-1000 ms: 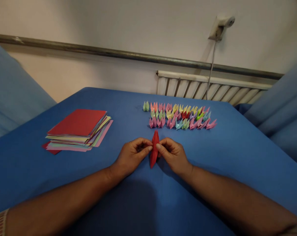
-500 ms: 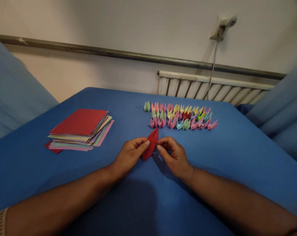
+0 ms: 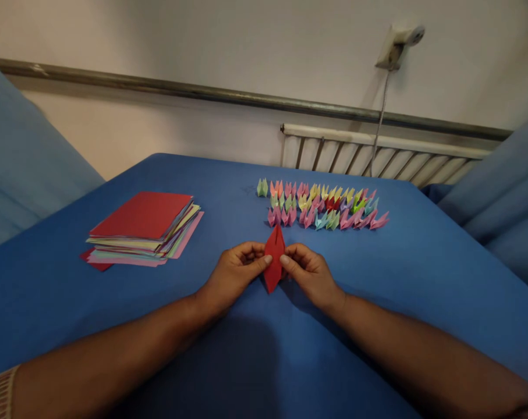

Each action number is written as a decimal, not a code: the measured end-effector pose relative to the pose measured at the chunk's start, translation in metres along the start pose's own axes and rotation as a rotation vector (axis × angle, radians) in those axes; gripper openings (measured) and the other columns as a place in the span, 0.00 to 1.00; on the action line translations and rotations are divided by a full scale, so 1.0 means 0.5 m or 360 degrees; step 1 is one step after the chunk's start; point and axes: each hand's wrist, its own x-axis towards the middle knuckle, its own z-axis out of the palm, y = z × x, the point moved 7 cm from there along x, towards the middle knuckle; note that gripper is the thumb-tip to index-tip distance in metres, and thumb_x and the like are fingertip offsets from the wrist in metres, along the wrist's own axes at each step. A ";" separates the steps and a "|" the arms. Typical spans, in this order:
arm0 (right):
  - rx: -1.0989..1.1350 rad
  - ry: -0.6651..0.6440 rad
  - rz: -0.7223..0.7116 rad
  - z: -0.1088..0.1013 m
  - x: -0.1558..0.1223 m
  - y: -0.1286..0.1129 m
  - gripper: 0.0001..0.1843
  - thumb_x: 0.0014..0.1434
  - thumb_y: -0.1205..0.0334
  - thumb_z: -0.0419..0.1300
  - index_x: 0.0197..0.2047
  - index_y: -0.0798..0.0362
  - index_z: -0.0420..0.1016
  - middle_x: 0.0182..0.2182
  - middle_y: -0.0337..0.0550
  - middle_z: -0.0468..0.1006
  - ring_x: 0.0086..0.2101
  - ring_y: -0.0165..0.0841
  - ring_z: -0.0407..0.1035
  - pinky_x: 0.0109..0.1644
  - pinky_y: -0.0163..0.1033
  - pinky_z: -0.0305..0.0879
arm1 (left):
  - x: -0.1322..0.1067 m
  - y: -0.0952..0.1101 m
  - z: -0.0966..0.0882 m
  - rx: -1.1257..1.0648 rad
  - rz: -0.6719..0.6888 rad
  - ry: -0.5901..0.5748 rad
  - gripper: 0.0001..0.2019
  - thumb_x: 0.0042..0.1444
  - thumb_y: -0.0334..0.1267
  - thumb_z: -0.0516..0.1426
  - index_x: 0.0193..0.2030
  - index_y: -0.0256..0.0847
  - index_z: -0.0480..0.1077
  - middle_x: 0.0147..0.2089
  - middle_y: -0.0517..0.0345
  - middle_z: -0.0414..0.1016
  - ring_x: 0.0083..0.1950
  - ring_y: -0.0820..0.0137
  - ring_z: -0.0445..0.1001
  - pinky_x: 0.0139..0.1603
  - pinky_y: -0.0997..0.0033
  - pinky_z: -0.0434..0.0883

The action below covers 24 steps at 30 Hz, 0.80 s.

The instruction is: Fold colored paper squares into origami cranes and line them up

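Observation:
A red folded paper piece (image 3: 273, 254), long and pointed at both ends, stands nearly upright over the blue table (image 3: 255, 361). My left hand (image 3: 234, 273) pinches its left side with thumb and fingers. My right hand (image 3: 309, 273) pinches its right side the same way. Both hands rest low on the cloth near the table's middle. Just beyond them lie rows of small folded paper cranes (image 3: 322, 205) in pink, yellow, green and red.
A stack of coloured paper sheets (image 3: 144, 230) with a red sheet on top lies at the left. Blue fabric rises at both sides. Behind the table are a wall rail, a white slatted radiator (image 3: 377, 154) and a wall socket with a cable.
The red piece was tilted to the left half a second ago and my right hand had loosened from it. It now stands upright again, with both hands pinching it.

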 end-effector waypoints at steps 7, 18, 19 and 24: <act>0.0029 -0.0046 0.0029 -0.001 0.005 -0.007 0.15 0.56 0.48 0.64 0.32 0.52 0.72 0.22 0.36 0.75 0.23 0.27 0.70 0.28 0.34 0.64 | 0.004 -0.013 0.014 -0.0306 -0.0164 -0.0266 0.10 0.53 0.40 0.63 0.37 0.36 0.73 0.32 0.55 0.79 0.32 0.70 0.77 0.40 0.69 0.72; 0.0157 -0.0003 -0.0001 0.002 0.006 0.003 0.16 0.50 0.49 0.69 0.31 0.51 0.70 0.22 0.33 0.73 0.23 0.25 0.67 0.29 0.34 0.66 | 0.002 -0.014 0.015 -0.0204 -0.0175 -0.0224 0.11 0.49 0.39 0.67 0.37 0.37 0.75 0.32 0.59 0.79 0.32 0.74 0.75 0.40 0.73 0.71; 0.0145 0.0007 -0.0011 0.003 0.007 0.006 0.16 0.50 0.49 0.69 0.30 0.51 0.70 0.22 0.33 0.72 0.22 0.25 0.66 0.28 0.34 0.65 | 0.002 -0.014 0.015 -0.0166 -0.0175 -0.0222 0.11 0.48 0.39 0.67 0.36 0.37 0.75 0.32 0.60 0.78 0.32 0.74 0.75 0.39 0.74 0.71; 0.0049 0.0077 -0.0020 0.000 0.008 0.014 0.15 0.49 0.54 0.69 0.31 0.50 0.67 0.22 0.31 0.70 0.22 0.25 0.63 0.27 0.33 0.61 | 0.002 -0.016 0.013 -0.0062 -0.0169 -0.0227 0.12 0.47 0.41 0.68 0.36 0.38 0.75 0.32 0.60 0.77 0.33 0.75 0.73 0.38 0.75 0.70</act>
